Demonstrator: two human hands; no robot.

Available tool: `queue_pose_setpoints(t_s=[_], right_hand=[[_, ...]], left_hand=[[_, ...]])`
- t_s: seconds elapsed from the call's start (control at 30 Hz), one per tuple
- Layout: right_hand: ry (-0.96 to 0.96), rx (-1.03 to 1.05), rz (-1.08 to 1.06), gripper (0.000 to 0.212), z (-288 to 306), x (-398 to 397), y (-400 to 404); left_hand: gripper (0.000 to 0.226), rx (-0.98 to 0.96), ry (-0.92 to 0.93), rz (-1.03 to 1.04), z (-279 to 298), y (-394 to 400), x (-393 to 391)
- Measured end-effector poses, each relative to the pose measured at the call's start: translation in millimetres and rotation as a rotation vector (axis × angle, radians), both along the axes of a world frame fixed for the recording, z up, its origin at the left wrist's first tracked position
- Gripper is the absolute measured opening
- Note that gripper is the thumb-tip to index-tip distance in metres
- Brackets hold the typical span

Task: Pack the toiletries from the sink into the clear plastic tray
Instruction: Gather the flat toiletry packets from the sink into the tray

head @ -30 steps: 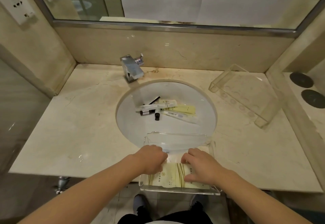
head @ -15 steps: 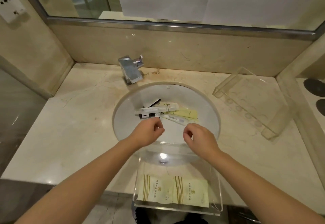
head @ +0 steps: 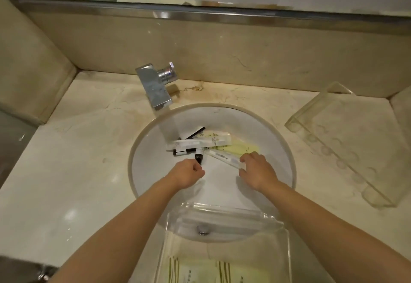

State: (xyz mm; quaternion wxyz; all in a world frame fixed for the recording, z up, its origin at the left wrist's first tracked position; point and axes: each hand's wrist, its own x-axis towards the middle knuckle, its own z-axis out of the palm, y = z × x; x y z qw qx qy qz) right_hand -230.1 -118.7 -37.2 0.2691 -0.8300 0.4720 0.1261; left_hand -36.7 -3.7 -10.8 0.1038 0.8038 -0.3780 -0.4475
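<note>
- Roughly early-to-mid: tray (head: 287,233) sits on the counter (head: 73,171) edge nearest the person, behind both wrists, overhanging the sink (head: 278,140) rim. Two striped packets (head: 178,271) already lie flat in it.
- Left to do: the pile (head: 204,142) in the sink, just beyond both hands. I count a black-capped tube, a white tube, a cream tube, a yellow sachet, a wrapped stick and a dark flat item.
- Left hand (head: 186,174): fingers curled, tips at the small black bottle (head: 199,157) just ahead of the knuckles. Looks like a pinch starting; can't confirm a closed grip.
- Right hand (head: 258,169): fingers bent over the near end of the wrapped stick (head: 224,157), touching it; lifted or not, can't tell.
- Hidden: fingertips of both hands sit under the knuckles. Packets and tray front are cut off by the frame bottom.
- Pile items overlap, so the count is uncertain. Labels are too small to read.
- Second clear holder (head: 347,144) is well right of the right hand; contents not discernible.
</note>
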Motion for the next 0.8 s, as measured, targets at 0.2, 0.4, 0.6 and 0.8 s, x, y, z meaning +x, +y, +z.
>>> queue_pose_setpoints(t_s=[0.2, 0.4, 0.6, 0.8], right_hand=[[0.025, -0.179, 0.063, 0.041, -34.9, 24.6, -35.1], [0.105, -0.249, 0.081, 0.033, -56.4, 40.3, -44.5], [-0.008, -0.021, -0.022, 0.025, -54.4, 39.0, -32.2], [-0.302, 0.382, -0.333, 0.028, -46.5, 38.7, -20.8]], left_hand=[[0.018, 0.05, 0.039, -0.035, -30.1, -22.6, -3.2], [0.021, 0.089, 0.113, -0.058, -49.4, -38.3, -11.1], [0.039, 0.086, 0.198, 0.021, -48.7, -47.7, -17.4], [0.014, 0.067, 0.343, 0.211, -45.6, -51.9, -23.7]])
